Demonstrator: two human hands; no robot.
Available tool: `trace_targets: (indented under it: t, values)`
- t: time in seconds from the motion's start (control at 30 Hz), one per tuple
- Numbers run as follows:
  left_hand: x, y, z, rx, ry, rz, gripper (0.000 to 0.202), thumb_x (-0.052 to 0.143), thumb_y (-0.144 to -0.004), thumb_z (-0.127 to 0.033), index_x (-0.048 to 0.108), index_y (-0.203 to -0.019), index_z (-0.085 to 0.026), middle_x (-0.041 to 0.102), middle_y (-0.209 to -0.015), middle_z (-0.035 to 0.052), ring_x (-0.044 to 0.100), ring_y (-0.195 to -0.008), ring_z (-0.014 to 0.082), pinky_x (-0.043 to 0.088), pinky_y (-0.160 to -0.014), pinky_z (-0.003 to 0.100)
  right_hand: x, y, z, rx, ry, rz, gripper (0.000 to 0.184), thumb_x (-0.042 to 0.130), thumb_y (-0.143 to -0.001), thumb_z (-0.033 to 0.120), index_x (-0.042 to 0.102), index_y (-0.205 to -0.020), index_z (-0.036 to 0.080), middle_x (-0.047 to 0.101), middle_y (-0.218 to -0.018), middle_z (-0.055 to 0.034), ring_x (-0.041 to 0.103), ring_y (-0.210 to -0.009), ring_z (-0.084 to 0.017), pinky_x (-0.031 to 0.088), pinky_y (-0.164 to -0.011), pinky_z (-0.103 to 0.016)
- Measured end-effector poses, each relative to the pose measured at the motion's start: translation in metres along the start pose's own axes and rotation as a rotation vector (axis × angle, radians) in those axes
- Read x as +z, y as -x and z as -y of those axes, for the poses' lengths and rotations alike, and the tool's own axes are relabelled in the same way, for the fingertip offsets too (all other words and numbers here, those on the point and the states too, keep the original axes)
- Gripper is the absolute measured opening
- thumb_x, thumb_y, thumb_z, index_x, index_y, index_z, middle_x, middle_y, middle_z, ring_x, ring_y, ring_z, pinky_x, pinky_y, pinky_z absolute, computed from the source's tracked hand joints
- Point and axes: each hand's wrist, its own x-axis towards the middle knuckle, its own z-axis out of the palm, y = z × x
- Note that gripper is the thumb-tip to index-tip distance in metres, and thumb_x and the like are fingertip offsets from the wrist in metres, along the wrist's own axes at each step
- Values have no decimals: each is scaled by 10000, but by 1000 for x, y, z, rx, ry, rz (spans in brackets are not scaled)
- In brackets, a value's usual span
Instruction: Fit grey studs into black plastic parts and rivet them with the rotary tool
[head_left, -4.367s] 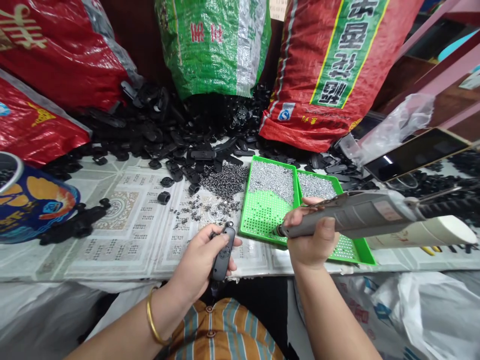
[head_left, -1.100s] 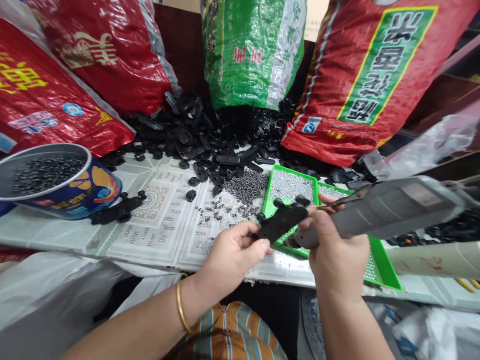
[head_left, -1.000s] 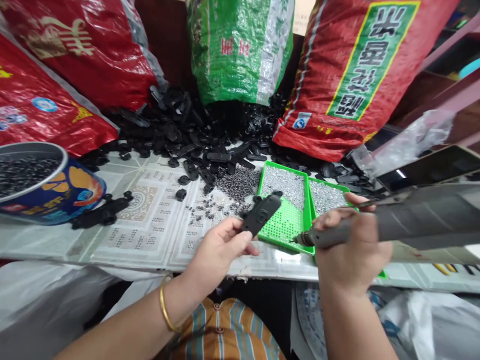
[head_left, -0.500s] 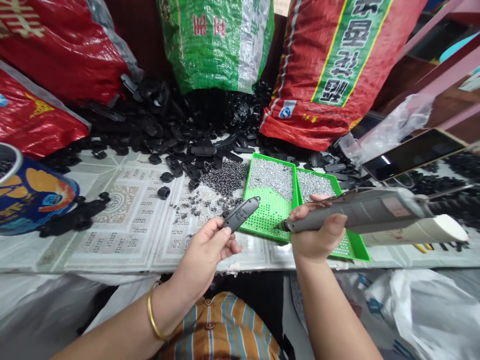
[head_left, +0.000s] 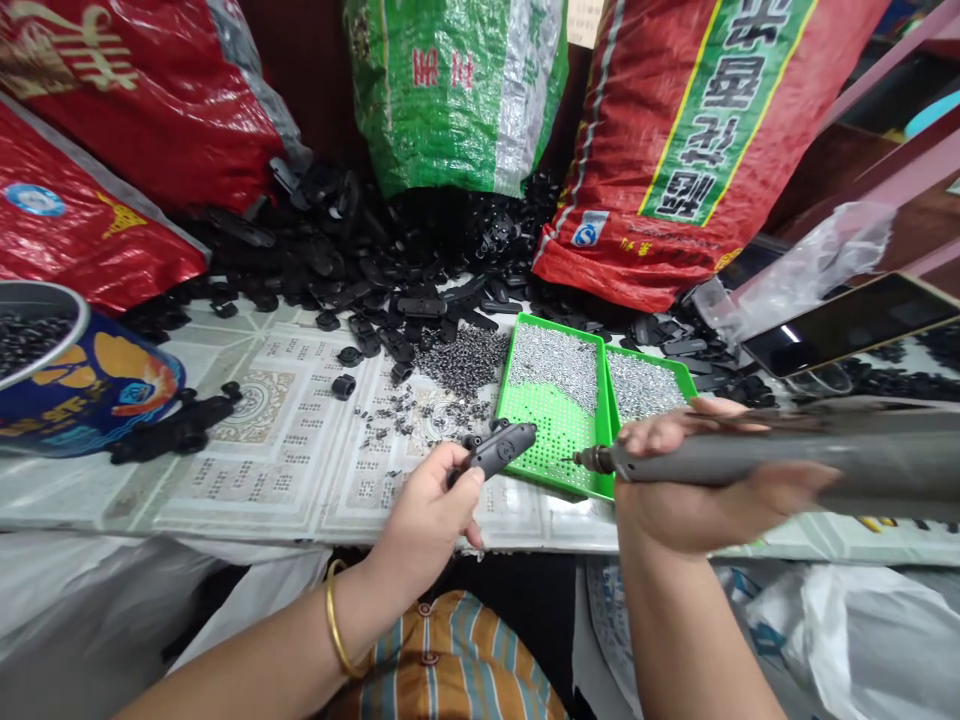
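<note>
Between the thumb and fingers of my left hand [head_left: 439, 510] is a black plastic part [head_left: 504, 449], long with rounded ends and a round mark near its far end. My right hand [head_left: 682, 490] is wrapped round a grey electric screwdriver [head_left: 810, 455] lying nearly level. Its bit points left, apart from the black part, over a green perforated tray [head_left: 551, 470]. Silver screws [head_left: 555, 360] cover the far half of that tray. A second green tray [head_left: 686, 375] with more screws sits to its right, partly hidden by my right hand.
Small black pieces [head_left: 461, 360] are heaped left of the trays. Black plastic parts [head_left: 360, 265] pile up before a green sack [head_left: 457, 100] and red sacks [head_left: 675, 150]. A blue tin [head_left: 112, 385] stands at left; a phone [head_left: 855, 320] leans at right.
The electric screwdriver has swung right and nearer to me, its bit farther from the black part. My left hand keeps its hold. The whole view has shifted slightly.
</note>
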Motion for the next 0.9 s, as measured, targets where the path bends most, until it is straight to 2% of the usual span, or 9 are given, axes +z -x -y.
trace_targets:
  t: [0.07, 0.17, 0.37, 0.7, 0.9]
  values:
    - [0, 1, 0, 23, -80, 14, 142, 481, -814, -328, 433, -791, -196, 406, -458, -92, 480, -413, 83, 403, -479, 199, 11, 1, 17, 55, -54, 83, 507, 493, -626, 689, 570, -758, 205, 461, -433, 49, 416, -345, -119, 325, -379, -271]
    - [0, 2, 1, 46, -133, 31, 164, 476, -820, -345, 431, -782, -192, 444, -473, -82, 482, -403, 77, 369, -450, 178, 29, 7, 34, 158, -95, 160, 520, 567, -541, 710, 573, -732, 227, 446, -428, 55, 406, -343, -115, 306, -385, -269]
    - [2, 3, -1, 51, -108, 53, 175, 488, -808, -350, 422, -772, -192, 426, -495, -85, 467, -383, 70, 340, -403, 160, 52, 17, 29, 158, -159, 252, 476, 533, -617, 678, 571, -748, 222, 437, -436, 56, 406, -343, -114, 299, -380, -261]
    - [4, 5, -6, 23, -154, 44, 143, 484, -797, -320, 424, -767, -194, 412, -433, -92, 437, -358, 72, 334, -398, 160, 54, 21, 22, 183, -177, 265, 461, 559, -617, 656, 581, -750, 216, 445, -437, 51, 412, -351, -125, 322, -385, -274]
    - [7, 4, -5, 20, -150, 19, 127, 486, -785, -294, 419, -741, -195, 395, -416, -96, 412, -339, 70, 310, -381, 161, 51, 26, 20, 145, -191, 381, 414, 543, -660, 625, 575, -685, 214, 462, -452, 37, 442, -362, -130, 361, -378, -284]
